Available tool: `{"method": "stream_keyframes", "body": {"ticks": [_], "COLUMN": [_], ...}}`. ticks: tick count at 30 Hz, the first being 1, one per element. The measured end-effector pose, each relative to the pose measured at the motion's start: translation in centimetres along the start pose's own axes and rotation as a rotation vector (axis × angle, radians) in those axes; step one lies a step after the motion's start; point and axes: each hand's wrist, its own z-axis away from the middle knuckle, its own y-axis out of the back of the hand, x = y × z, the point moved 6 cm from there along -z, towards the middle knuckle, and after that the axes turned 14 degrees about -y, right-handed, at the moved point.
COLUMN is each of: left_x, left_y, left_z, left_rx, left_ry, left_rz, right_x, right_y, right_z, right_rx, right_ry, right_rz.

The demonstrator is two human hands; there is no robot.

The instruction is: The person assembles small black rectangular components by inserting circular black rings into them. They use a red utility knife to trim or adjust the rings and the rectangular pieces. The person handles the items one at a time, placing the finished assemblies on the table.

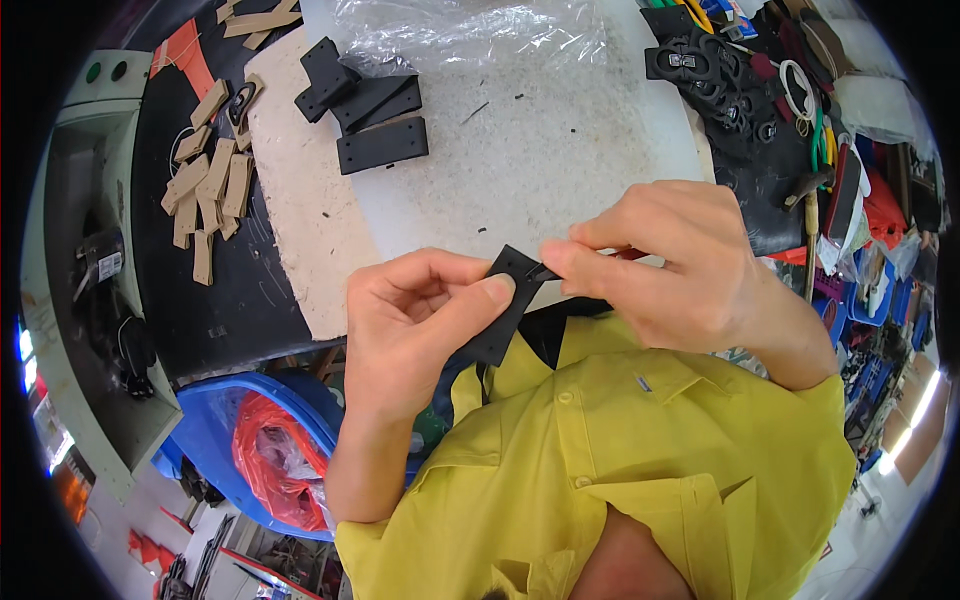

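Observation:
My left hand (405, 315) pinches a flat black rectangular plate (495, 335) between thumb and fingers, tilted in front of my chest. Small holes show near its upper end. Close against the plate's right edge, the fingertips of my right hand (680, 265) are closed on a slim dark piece (541, 273) that touches the plate. A dark reddish bit shows among the right fingers, but its kind is hidden. Beyond my hands, several similar black blocks (383, 146) lie stacked on the white work sheet (480, 190).
Tan strips (213, 185) lie heaped at the left on the black tabletop (240, 310). Clear plastic film (470, 35) covers the far edge. Black ring-shaped parts (715, 85) and tools crowd the far right. Below left stands a blue bin (210, 440) with a red bag (280, 455).

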Motion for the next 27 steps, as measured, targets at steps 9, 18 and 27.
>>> {"method": "stream_keyframes", "body": {"ticks": [9,18,27], "left_x": [1.6,0.8,1.7], "left_y": [0.4,0.1,-1.0], "left_z": [-0.8,-1.0,0.4], "left_rx": [0.147,0.093,0.251], "left_ry": [-0.273,-0.288,-0.577], "left_rz": [-0.186,0.009,-0.330], "right_x": [1.6,-0.8,2.5], "right_y": [-0.1,-2.2,-3.4], "right_z": [-1.0,0.5,-0.3], "right_rx": [0.042,0.063,-0.346], "right_ry": [-0.379,-0.038,-0.734], "right_rz": [-0.353,-0.181,-0.588]}}
